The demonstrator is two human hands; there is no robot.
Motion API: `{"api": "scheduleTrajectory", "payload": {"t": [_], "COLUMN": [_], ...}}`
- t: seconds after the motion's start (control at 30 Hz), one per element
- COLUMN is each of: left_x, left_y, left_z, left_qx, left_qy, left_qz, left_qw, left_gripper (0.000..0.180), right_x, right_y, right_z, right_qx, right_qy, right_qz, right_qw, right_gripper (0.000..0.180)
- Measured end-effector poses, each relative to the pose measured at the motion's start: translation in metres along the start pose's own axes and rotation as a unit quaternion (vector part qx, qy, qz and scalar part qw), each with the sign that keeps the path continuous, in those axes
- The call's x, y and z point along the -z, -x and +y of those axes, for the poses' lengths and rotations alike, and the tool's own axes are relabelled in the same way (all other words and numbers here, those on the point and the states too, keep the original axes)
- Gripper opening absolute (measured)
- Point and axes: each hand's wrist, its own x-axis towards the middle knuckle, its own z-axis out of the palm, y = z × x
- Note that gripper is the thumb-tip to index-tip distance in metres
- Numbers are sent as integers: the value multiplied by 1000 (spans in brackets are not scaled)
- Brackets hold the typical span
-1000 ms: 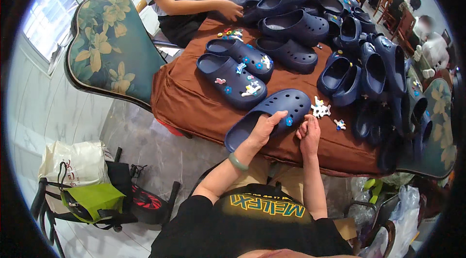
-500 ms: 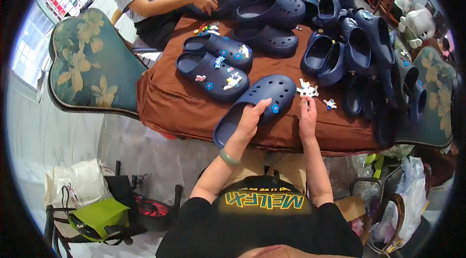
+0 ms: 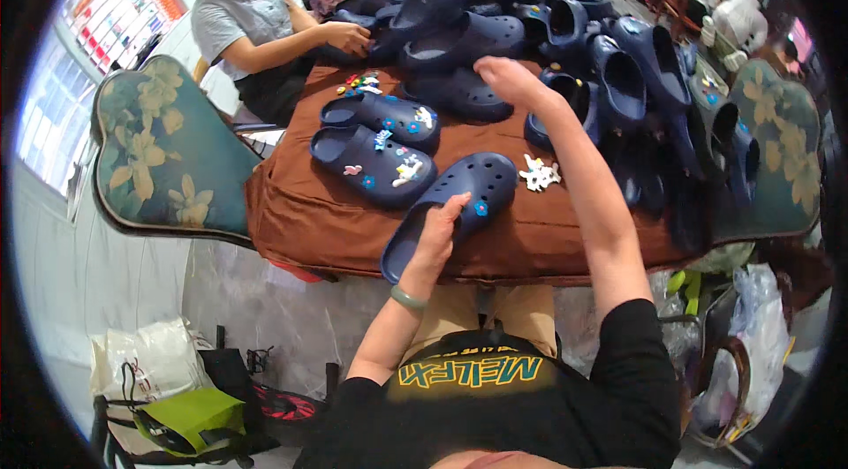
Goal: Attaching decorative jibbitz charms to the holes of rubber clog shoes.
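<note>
My left hand grips the side of a navy clog that lies near the front edge of a table covered with a brown cloth; the clog carries a small blue flower charm. My right hand is stretched out over the table toward the heap of navy clogs, fingers apart, holding nothing that I can see. A white charm lies on the cloth just right of the held clog. Two decorated navy clogs lie to the left of it.
A person in a grey shirt sits at the far left of the table, one hand on the clog heap. Loose coloured charms lie near them. Floral-cushioned chairs flank the table. Bags sit on the floor at left, plastic bags at right.
My right hand has left the clog and the charm beside it and reached far forward over the pile. My left hand stays on the clog.
</note>
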Motion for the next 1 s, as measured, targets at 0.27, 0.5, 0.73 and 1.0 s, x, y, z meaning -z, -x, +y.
{"api": "scheduleTrajectory", "payload": {"t": [0.27,0.5,0.73,1.0], "left_x": [-18,-11,-9,3], "left_y": [7,4,10,1], "left_z": [14,11,8,-4], "left_qx": [-20,-22,-24,-105], "left_qy": [2,-1,7,-83], "left_qz": [-18,-4,-20,-28], "left_qw": [1000,1000,999,991], "left_gripper": [28,24,30,27], "right_x": [0,-52,-54,-31], "right_y": [173,246,251,147], "right_z": [-45,-31,-19,-66], "right_qx": [-224,-274,-291,-178], "right_qy": [-27,4,-216,-187], "right_qz": [-21,116,256,181], "right_qw": [974,955,896,949], "right_gripper": [17,12,19,26]}}
